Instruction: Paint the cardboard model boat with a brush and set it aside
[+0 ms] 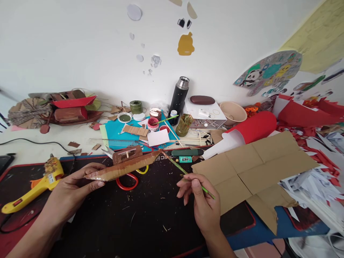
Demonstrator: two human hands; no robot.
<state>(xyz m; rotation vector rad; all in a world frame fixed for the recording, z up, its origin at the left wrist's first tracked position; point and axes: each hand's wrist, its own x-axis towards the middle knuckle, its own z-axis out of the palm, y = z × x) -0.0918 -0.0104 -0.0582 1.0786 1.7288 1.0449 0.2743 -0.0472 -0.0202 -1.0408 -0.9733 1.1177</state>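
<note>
My left hand (76, 188) grips one pointed end of a cardboard model boat (126, 168), thumb below and fingers behind. Its side is partly coated in brown paint, and a darker brown cabin piece (127, 154) shows just behind it. Between the thumb and fingers of my right hand (202, 204) is a green paintbrush (177, 165), slanting up to the left. The brush tip is close to the boat's far end; whether they touch I cannot tell. Scissors with red and yellow handles (127, 182) lie behind and below the boat, partly hidden.
A yellow glue gun (40, 190) lies at left beside painted model boats (71, 113). Open paint pots (153, 123), a black thermos (178, 96) and a green jar (185, 125) stand at the back. Cardboard sheets (258, 165) and red paper (258, 127) spread across the right.
</note>
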